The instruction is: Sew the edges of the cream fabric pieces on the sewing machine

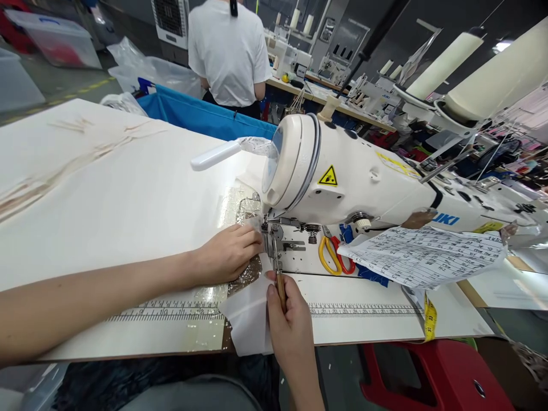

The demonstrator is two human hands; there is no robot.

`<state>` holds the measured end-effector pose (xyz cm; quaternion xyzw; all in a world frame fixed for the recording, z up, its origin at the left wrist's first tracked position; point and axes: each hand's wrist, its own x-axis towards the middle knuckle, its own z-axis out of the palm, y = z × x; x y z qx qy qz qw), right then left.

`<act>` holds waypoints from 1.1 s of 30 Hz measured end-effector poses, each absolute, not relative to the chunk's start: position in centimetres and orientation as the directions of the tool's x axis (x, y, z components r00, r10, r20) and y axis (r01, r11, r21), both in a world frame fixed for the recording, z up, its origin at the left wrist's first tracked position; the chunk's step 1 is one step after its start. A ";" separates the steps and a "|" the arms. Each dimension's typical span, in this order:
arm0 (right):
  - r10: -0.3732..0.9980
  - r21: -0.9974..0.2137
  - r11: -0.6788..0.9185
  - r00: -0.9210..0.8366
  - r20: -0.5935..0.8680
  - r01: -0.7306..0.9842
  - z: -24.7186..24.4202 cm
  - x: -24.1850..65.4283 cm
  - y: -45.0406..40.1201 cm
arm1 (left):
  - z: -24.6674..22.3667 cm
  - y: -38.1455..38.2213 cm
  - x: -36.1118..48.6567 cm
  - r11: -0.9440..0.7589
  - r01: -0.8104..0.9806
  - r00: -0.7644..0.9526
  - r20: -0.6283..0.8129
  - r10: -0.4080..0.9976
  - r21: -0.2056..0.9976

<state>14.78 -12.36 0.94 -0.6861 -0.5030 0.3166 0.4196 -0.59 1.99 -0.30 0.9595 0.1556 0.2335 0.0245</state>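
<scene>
White bench (128,182) across the foreground, with a printed ruler scale (359,310) along the front edge and a cream sewing machine (355,171) over the middle, reaching off towards the right end. Under the machine, scissors (327,257) with yellow and red loops; farther right, a printed sheet (428,257), and at the front edge a yellow tape measure (429,318). Below that edge, a red stool (458,371). Past the far edge, more machines (379,97) and a person (229,51) in white, back turned.

Also just past the far edge, a blue bin (188,111) — contents hidden. Beyond the far left corner, a clear lidded box (64,43) with something red inside, too blurred to name.

Between both hands, a thin white piece (248,319), reaching from near the presser foot (270,240) to the front edge. Right hand (289,319) closed round the wooden handle of a slim tool (280,285), metal end towards the presser foot. Left hand (229,251) with fingers curled down just beside the white piece's upper end — no telling whether pinching or only pressing.
</scene>
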 end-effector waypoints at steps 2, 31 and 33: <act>0.957 -0.899 -0.152 0.290 -0.029 0.411 0.9 14.8 -12.1 | -0.4 1.9 -0.5 -0.948 0.307 0.853 0.417 0.314 0.087; 0.906 -0.741 0.145 0.214 0.366 0.655 1.8 11.5 -12.8 | 0.9 2.3 2.4 -0.830 0.529 0.798 0.230 0.557 0.177; 0.906 -0.687 0.215 0.120 0.405 0.694 1.6 11.0 -13.6 | 0.7 2.6 2.6 -0.803 0.556 0.766 0.243 0.595 0.214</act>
